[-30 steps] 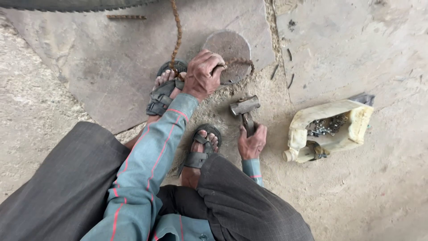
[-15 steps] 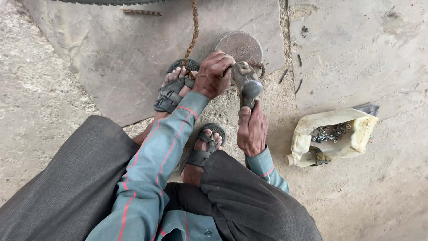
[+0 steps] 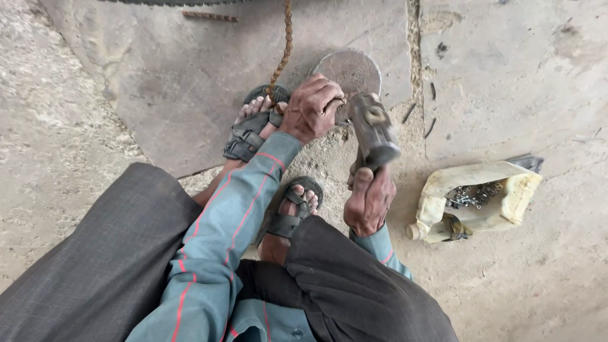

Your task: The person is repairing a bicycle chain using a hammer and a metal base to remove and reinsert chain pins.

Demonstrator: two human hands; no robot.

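Observation:
I squat on a concrete floor with both sandalled feet in view. My left hand (image 3: 311, 107) presses down on a small piece at the near edge of a round rusty metal block (image 3: 348, 71); what it pinches is hidden by the fingers. My right hand (image 3: 369, 199) grips the handle of a heavy steel hammer (image 3: 373, 130), whose head is raised just right of my left hand and above the block.
A cut-open yellowish plastic container (image 3: 481, 199) with several nuts and bolts lies on the floor to the right. A brown rope (image 3: 284, 47) runs up from my left foot. Short metal bits (image 3: 433, 92) lie near a floor joint. A tyre edge (image 3: 190, 2) shows at top.
My right hand lifted the hammer from the floor beside my foot and brought its head up close to my left hand at the block. The view shifted slightly downward.

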